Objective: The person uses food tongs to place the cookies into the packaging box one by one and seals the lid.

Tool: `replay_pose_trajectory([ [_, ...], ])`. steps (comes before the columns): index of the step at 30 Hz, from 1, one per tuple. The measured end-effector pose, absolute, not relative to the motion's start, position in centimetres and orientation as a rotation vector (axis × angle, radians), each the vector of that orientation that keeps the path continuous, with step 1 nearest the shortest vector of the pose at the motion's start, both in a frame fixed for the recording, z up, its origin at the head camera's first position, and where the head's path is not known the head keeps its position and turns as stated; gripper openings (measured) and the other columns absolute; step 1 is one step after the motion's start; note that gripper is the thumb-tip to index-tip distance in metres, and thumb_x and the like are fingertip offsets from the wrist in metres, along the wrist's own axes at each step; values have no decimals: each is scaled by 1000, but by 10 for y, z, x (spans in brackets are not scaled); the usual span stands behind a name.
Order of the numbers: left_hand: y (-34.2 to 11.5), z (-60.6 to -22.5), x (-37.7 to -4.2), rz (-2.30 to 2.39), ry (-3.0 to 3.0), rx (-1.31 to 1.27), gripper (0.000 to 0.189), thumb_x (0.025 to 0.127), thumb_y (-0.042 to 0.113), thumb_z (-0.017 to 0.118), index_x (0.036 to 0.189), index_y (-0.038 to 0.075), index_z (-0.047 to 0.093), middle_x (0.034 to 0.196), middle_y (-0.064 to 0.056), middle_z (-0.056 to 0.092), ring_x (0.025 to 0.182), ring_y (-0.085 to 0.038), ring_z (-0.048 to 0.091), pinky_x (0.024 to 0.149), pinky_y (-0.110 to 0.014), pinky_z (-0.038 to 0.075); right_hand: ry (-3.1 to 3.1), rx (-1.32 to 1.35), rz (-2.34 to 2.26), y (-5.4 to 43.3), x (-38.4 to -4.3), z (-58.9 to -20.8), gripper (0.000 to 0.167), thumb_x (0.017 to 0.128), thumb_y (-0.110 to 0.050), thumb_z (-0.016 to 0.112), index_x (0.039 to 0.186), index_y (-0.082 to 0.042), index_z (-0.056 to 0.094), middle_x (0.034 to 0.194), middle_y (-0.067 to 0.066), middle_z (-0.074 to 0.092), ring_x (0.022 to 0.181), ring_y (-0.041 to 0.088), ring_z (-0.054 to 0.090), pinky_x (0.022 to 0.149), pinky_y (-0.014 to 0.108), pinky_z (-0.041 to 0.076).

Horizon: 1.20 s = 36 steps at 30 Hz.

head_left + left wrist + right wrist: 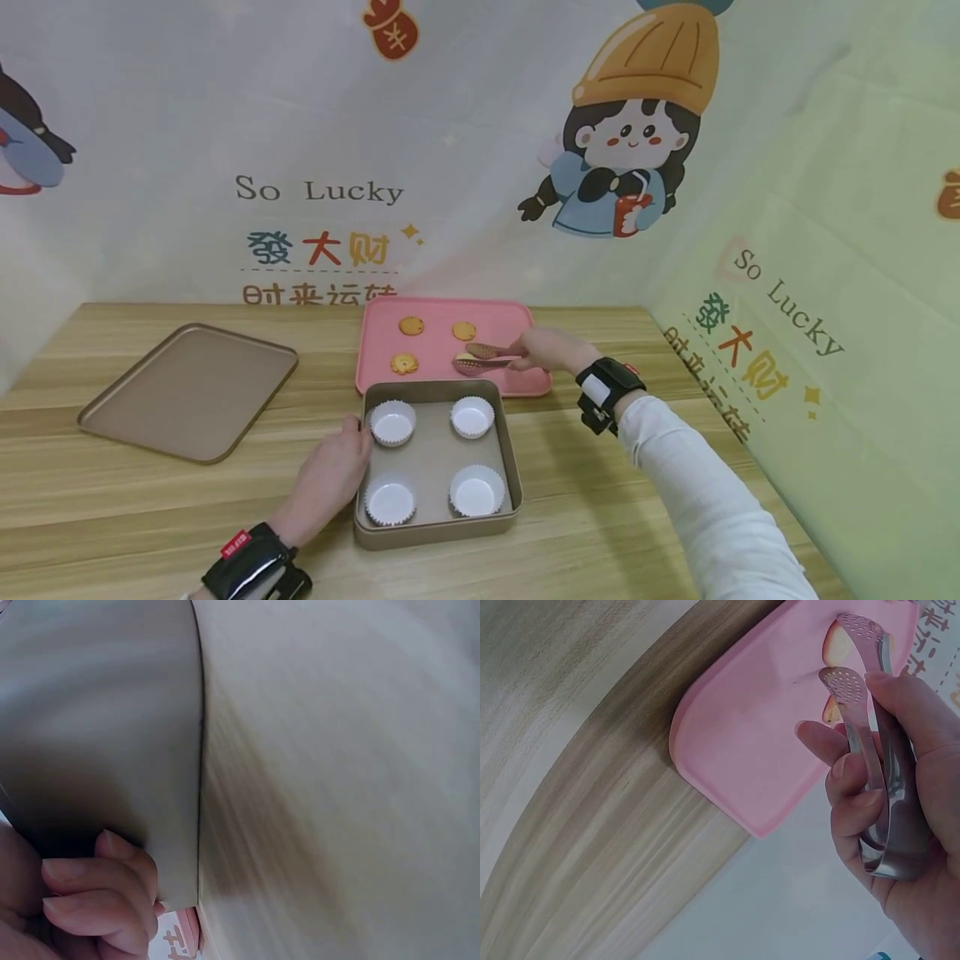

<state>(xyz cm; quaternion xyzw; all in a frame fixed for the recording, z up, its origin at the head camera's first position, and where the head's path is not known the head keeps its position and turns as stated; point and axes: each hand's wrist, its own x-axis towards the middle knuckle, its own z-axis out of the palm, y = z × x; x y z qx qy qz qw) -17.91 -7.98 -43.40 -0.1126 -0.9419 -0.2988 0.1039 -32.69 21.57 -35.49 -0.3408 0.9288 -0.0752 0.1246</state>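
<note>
My right hand point(546, 348) holds metal tongs point(885, 765) with perforated ends. In the right wrist view the fingers curl round the handles and the tong ends stand apart. They reach over the pink tray point(382, 312), at its near right cookie point(463, 357), which they partly hide. Three more cookies lie there, one of them the far left cookie point(411, 326). My left hand point(335, 468) grips the left wall of the square baking pan point(433, 467), fingers curled at its side in the left wrist view. Several white paper cups, including a near right cup point(477, 492), stand inside the pan.
A flat brown baking sheet point(191, 392) lies on the left of the wooden table point(600, 500). The pink tray sits right behind the pan. A printed cloth point(472, 150) hangs behind the table and along its right edge.
</note>
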Motion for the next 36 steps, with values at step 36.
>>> replay_pose_trajectory([
  [36,-83,-433,-178,-839,-2783,-350,18,94,7,41,82,-6,45,58,-7,38,45,-19,45,35,-31,35,2783,-1582,-97,176,-266,-306,12,83,-16,67,79,-9,57,66,-6,54,55,6,47,54,18,39],
])
